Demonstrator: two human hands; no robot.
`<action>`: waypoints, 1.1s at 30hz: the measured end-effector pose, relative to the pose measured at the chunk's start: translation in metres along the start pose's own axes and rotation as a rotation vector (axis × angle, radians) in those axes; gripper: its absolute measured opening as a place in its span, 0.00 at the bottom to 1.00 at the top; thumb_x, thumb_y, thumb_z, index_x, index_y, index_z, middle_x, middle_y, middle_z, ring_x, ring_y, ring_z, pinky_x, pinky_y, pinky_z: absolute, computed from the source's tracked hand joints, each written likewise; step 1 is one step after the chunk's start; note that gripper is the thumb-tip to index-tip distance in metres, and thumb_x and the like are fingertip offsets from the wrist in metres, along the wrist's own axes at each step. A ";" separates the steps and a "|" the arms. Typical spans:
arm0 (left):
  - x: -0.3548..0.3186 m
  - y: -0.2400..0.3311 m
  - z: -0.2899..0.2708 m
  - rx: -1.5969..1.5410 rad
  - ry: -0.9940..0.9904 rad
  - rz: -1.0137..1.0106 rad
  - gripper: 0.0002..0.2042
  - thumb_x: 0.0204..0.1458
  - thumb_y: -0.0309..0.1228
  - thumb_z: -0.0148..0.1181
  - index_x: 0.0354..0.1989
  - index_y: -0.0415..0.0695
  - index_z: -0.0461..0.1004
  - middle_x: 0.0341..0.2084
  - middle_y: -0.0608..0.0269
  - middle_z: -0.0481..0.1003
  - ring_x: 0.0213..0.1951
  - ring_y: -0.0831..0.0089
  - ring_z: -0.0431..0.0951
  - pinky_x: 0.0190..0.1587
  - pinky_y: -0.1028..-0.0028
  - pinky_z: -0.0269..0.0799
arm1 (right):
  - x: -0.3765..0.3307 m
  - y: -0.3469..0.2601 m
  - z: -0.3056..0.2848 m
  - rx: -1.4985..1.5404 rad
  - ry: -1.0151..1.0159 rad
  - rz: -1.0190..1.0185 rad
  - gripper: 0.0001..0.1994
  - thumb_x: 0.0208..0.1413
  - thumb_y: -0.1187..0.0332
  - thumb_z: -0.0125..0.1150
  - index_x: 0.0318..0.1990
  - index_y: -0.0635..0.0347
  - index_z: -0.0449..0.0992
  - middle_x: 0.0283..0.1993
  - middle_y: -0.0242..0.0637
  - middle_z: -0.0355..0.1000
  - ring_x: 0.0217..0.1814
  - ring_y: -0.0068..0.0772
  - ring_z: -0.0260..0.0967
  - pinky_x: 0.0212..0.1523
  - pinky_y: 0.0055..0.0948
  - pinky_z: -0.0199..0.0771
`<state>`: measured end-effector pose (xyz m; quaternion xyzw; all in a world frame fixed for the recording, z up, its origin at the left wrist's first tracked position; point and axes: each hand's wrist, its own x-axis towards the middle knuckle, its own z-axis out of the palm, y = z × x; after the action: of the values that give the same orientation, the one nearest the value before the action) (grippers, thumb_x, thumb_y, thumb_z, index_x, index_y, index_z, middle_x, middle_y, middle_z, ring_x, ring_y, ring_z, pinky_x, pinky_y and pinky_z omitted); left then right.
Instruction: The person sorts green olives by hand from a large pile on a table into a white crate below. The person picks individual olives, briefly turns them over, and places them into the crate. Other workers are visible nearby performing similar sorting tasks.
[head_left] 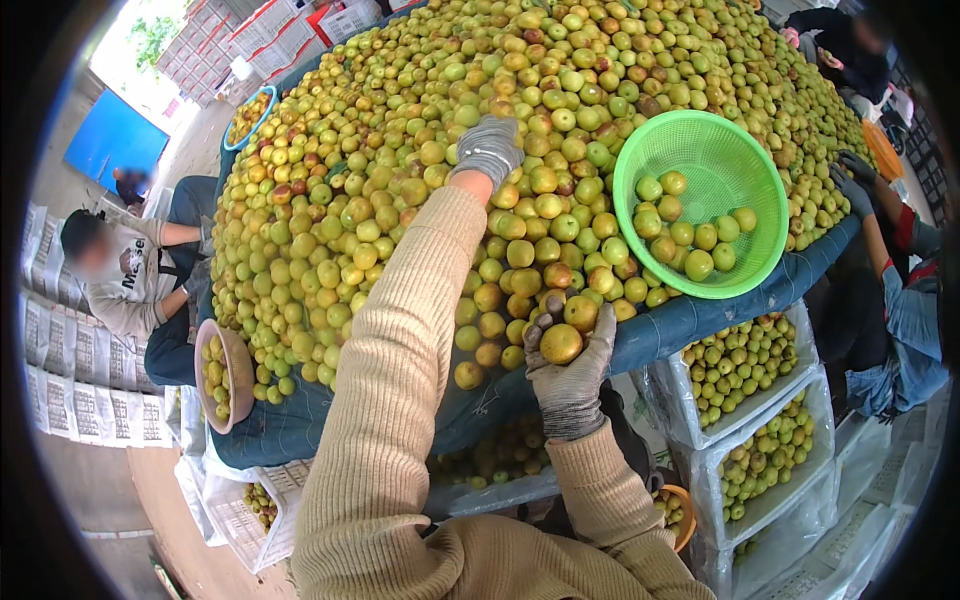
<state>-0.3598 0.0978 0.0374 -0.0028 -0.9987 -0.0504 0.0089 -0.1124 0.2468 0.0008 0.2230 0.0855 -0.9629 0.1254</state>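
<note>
Fruit (400, 190), small, round and yellow-green with some brown-blushed pieces, lies heaped across a wide worktop (700, 315) covered in dark blue cloth. The left hand (487, 148), in a grey knit glove, reaches far out over the heap and rests palm down on the fruit; its fingers curl downward, and I cannot tell whether they grip anything. The right hand (570, 365), also gloved, sits at the near edge of the worktop with its fingers closed around a few fruits, a yellowish one (560, 343) facing up in the palm. Both arms wear a beige ribbed sweater (400, 400).

Just right of the right hand, a green plastic basket (735, 170) rests tilted on the heap and holds a small layer of greener fruit. Below the worktop edge on the right stand white crates (745, 370) filled with fruit, stacked one over another. At the left, a seated person (130, 290) holds a pink bowl (240, 365) with fruit beside the worktop. At the far right, another person's dark-gloved hand (855, 185) touches the heap. A blue-rimmed bowl (250, 115) of fruit sits at the heap's far left.
</note>
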 end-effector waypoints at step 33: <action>-0.055 0.023 0.020 -0.766 0.094 0.012 0.28 0.49 0.47 0.61 0.54 0.41 0.67 0.39 0.54 0.76 0.45 0.66 0.76 0.47 0.66 0.72 | 0.010 -0.028 0.016 0.092 -0.197 0.056 0.32 0.54 0.42 0.50 0.63 0.44 0.59 0.65 0.41 0.59 0.58 0.48 0.64 0.32 0.35 0.77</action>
<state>-0.3046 0.1225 0.0186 -0.0097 -0.9060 -0.4199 0.0530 -0.1350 0.2677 0.0138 0.1349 0.0223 -0.9793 0.1495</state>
